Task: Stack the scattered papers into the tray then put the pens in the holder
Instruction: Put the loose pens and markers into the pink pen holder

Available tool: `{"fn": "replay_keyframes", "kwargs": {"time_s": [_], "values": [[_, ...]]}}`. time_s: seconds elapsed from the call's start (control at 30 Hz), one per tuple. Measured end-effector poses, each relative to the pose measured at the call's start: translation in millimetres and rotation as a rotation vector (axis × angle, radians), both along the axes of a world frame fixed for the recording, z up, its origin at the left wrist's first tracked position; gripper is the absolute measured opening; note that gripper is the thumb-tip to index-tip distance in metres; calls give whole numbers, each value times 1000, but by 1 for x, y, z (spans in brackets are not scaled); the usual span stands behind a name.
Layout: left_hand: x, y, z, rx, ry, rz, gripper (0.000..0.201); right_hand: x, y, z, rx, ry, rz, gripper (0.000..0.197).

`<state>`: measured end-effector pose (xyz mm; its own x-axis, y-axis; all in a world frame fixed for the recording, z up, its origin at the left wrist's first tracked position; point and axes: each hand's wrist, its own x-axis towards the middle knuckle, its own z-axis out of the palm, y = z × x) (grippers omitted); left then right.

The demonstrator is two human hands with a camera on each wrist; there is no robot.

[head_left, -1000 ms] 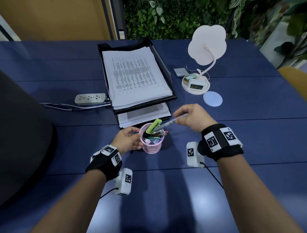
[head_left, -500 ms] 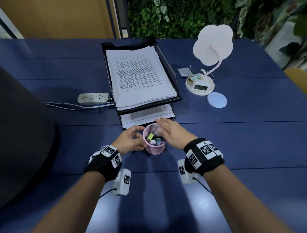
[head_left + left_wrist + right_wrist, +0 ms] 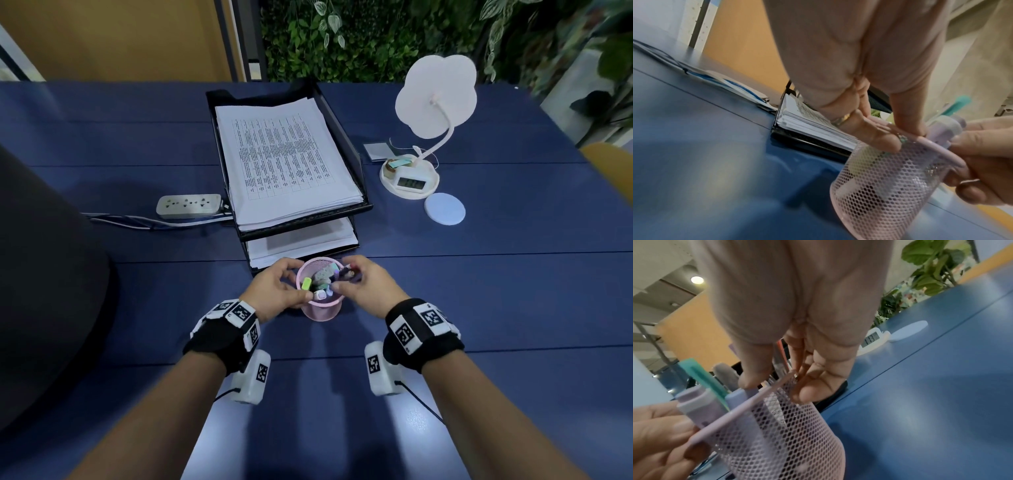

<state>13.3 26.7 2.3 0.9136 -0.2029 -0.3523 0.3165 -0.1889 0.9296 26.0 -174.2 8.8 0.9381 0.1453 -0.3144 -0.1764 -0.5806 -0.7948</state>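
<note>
A pink mesh pen holder stands on the blue table just in front of the black paper tray. Several pens and highlighters stick out of it, one with a lime-green cap. My left hand pinches the holder's left rim, thumb at the rim and fingers outside the mesh. My right hand pinches the right rim between thumb and fingers. A stack of printed papers fills the tray's top level, and more sheets lie on the lower one.
A white power strip with cables lies left of the tray. To the right are a white flower-shaped lamp with a clock base, a round pale coaster and a small grey card. A dark chair back fills the left edge.
A second ago my right hand held a pen above the holder. That pen now stands in the holder, and my right hand has come down onto the rim opposite my left.
</note>
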Motion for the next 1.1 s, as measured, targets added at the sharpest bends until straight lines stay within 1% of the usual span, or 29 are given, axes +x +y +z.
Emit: {"fn": "replay_keyframes", "kwargs": {"time_s": [0.07,0.17,0.23,0.3,0.37,0.4,0.5,0.57,0.63,0.7,0.8,0.87,0.9,0.97,1.03,1.1], "values": [[-2,-5,-1,-47,15,42,48,-2,-1,-1,76,63,-13,49],[-3,-8,-3,-99,37,86,44,-3,-4,2,235,207,-28,37],[-3,-6,-5,-115,35,80,42,-3,-5,3,303,261,-91,32],[-4,-5,-7,-55,-14,19,44,-3,-5,0,329,269,-194,27],[-3,-5,-11,67,-58,-51,49,-2,-7,-2,315,245,-318,22],[-2,-5,-14,168,-74,-78,52,-1,-8,-1,301,230,-365,20],[4,-1,-25,629,-165,-214,65,5,-20,1,297,198,-478,17],[5,1,-33,846,-139,-312,78,10,-30,2,286,166,-557,16],[3,1,-40,972,-66,-423,94,17,-39,3,256,119,-626,13],[-1,-2,-46,1059,-36,-535,107,26,-47,4,232,89,-689,11],[-4,-3,-54,1089,-4,-597,112,44,-58,-1,213,89,-735,25],[-4,-2,-58,1074,11,-610,112,64,-71,-23,203,98,-735,31],[-5,-1,-58,1075,16,-622,111,71,-72,-25,223,102,-766,34],[-5,0,-58,1081,21,-641,110,77,-65,-12,265,118,-807,39],[-4,-1,-57,1086,31,-653,110,82,-61,-5,237,118,-760,39],[-3,-2,-56,1095,42,-661,111,88,-59,-1,260,106,-741,40]]}}
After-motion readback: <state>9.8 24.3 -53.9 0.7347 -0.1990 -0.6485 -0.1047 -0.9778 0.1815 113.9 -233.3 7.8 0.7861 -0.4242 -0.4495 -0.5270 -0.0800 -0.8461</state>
